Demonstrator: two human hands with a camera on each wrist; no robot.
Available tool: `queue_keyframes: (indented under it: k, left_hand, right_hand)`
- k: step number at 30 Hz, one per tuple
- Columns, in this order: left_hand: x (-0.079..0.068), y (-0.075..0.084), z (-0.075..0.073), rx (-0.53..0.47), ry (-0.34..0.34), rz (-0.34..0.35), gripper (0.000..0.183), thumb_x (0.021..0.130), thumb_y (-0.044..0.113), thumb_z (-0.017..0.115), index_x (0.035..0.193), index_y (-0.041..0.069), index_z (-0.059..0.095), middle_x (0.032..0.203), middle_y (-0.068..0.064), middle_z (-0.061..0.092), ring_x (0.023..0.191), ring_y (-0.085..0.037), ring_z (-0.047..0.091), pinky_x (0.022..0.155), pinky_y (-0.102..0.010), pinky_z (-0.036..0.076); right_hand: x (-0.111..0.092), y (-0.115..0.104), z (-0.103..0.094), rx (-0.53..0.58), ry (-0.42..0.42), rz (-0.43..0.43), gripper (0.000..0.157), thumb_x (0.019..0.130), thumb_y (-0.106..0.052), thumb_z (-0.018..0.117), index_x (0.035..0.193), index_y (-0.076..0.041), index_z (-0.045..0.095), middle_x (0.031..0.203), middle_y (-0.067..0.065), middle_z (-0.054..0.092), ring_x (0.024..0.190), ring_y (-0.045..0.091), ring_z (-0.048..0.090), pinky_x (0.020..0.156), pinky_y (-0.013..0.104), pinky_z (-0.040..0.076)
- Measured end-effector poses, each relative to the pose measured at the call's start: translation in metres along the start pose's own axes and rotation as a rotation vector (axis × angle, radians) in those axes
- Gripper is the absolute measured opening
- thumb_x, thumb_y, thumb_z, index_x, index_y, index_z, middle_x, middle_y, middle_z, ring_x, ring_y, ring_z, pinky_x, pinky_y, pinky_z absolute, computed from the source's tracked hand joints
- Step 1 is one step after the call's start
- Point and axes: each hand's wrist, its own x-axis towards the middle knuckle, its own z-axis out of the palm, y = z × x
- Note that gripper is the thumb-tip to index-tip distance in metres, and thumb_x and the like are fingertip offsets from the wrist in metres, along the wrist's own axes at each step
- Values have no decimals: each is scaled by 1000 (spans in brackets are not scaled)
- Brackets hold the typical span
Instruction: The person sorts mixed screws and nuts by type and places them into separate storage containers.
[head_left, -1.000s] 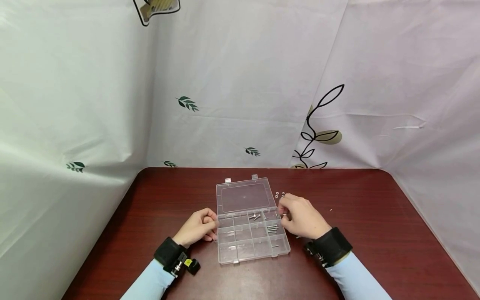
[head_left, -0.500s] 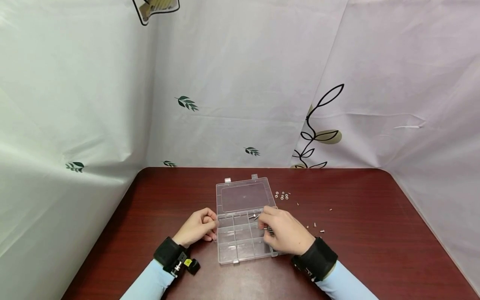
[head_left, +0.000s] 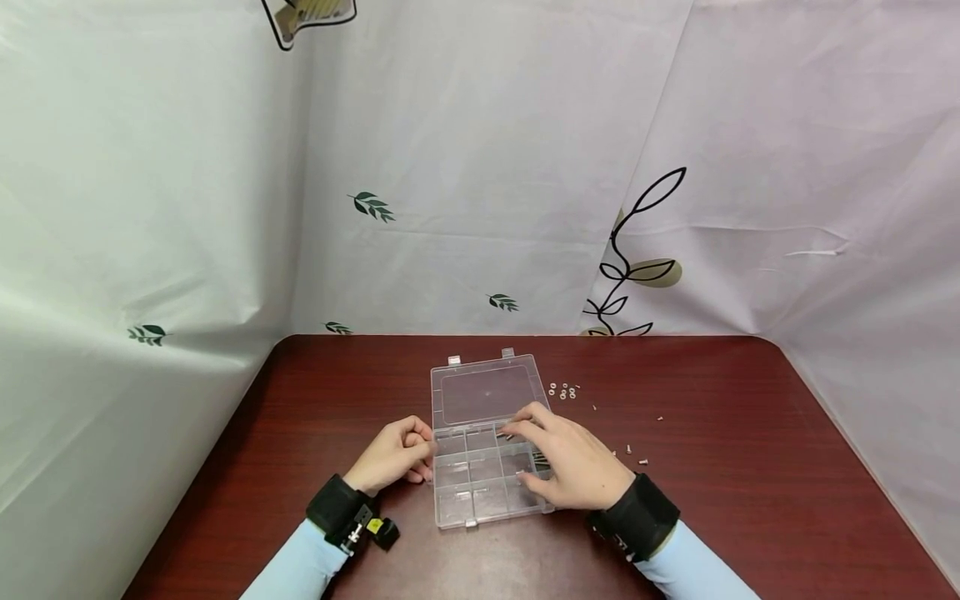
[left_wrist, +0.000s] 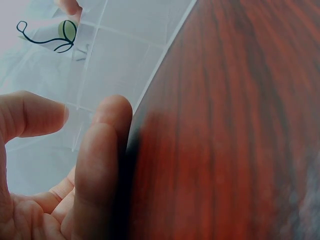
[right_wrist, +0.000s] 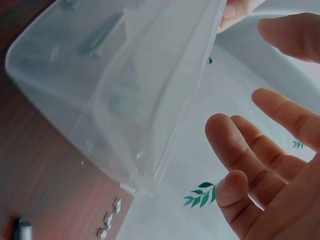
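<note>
A clear plastic compartment box [head_left: 454, 507] lies on the table with its lid [head_left: 491, 393] folded back. Its left edge is held by my left hand [head_left: 390, 457]; the left wrist view shows the thumb at the rim and curled fingers [left_wrist: 97, 165] along the side wall. Over the box's right half hovers my right hand [head_left: 581, 462], fingers spread and thumb apart, with nothing between them in the right wrist view. Several long screws [head_left: 540, 460] lie in a right-hand compartment, partly hidden by that hand. More screws [head_left: 506, 435] show in the back row, near the fingertips.
Small rings [head_left: 562, 392], seemingly nuts or washers, lie on the dark red table right of the lid. Several short screws [head_left: 642, 462] are scattered right of my right hand. A pale patterned cloth [head_left: 480, 167] hangs behind the table.
My right hand has moved left from the box's right side to over its compartments, and its closed fingers have spread apart. The left hand and the box stay in place.
</note>
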Motion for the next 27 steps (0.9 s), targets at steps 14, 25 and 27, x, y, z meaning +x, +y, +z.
queue_keyframes:
  k: [14,25,27]
  left_hand:
    - [2,-2,0,8,4,-4,27,92,16,65,107,-2,53,72,-11,63,63,-25,69,56,-33,57]
    - [1,-1,0,8,-1,6,28,92,17,66,107,-3,53,72,-11,63,64,-26,69,56,-33,57]
    - [1,-2,-1,8,-1,4,28,92,17,66,107,-3,53,73,-11,63,64,-26,69,56,-33,57]
  right_hand:
    - [-44,43,-29,-116,71,140,43,75,-27,78,116,-16,68,109,-9,57,82,3,56,71,24,50]
    - [-94,72,-52,-206,67,207,24,71,-13,79,86,-24,64,82,-15,54,70,1,48,62,23,45]
    - [-99,75,-52,-210,58,208,25,70,-12,79,84,-25,63,81,-16,53,70,0,47,62,23,45]
